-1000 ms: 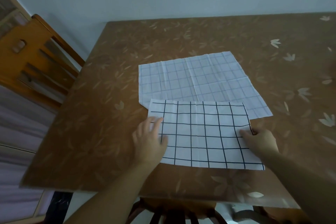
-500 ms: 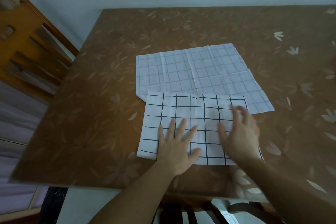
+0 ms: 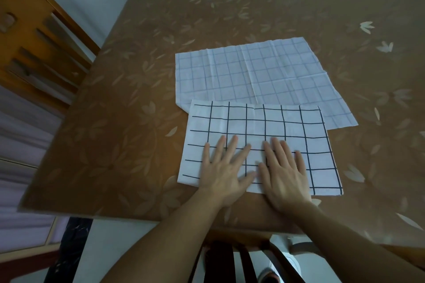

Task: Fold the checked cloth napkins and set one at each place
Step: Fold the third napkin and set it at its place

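Observation:
A white napkin with bold black checks (image 3: 257,122) lies folded into a rectangle near the table's front edge. Both my hands rest flat on its near half, side by side, fingers spread. My left hand (image 3: 224,167) covers the lower middle; my right hand (image 3: 284,172) lies just to its right, thumbs almost touching. Neither hand grips the cloth. Behind it, a second napkin with faint blue-grey checks (image 3: 259,73) lies spread open and creased, its near edge tucked under the folded one.
The table (image 3: 128,122) has a brown cover with a pale leaf pattern. A wooden chair (image 3: 34,37) stands at its left side. Dark rails of another chair (image 3: 232,262) show below the front edge. A pale wall runs behind.
My hands have come together from the napkin's left and right edges to its near middle, both now flat. The right hand let go of the right edge it pinched.

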A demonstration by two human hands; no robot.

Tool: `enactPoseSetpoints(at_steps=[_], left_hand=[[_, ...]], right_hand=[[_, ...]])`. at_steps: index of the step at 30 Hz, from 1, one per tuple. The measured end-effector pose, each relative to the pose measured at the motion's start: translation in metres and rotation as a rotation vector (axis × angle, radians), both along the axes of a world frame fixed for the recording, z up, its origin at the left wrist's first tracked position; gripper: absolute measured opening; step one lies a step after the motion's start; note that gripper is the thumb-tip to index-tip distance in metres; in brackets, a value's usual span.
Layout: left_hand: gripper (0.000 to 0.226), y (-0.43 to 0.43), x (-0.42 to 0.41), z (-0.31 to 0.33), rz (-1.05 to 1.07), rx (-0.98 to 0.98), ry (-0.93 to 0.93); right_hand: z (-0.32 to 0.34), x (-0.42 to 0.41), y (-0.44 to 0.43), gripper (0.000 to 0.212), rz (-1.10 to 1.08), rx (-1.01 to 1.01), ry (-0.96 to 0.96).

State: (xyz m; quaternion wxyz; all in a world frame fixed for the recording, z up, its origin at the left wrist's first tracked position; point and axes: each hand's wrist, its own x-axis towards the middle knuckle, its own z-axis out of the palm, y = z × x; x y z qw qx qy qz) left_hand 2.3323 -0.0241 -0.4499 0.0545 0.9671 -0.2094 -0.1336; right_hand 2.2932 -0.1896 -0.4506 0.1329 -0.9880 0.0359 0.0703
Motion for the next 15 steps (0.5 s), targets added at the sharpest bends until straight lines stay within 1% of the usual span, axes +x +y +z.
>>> enactPoseSetpoints(at_steps=[7, 11, 15], left_hand=[[0.071, 0.048, -0.004, -0.005, 0.093, 0.022, -0.028], [0.07, 0.058, -0.006, -0.003, 0.127, 0.028, -0.003], [0.074, 0.063, -0.01, -0.002, 0.163, 0.027, -0.002]], right_hand=[[0.001, -0.014, -0.038, 0.072, -0.045, -0.059, 0.05], [0.001, -0.018, -0.051, 0.074, -0.058, -0.092, 0.068], [0.002, -0.027, -0.066, 0.073, -0.142, -0.111, 0.077]])
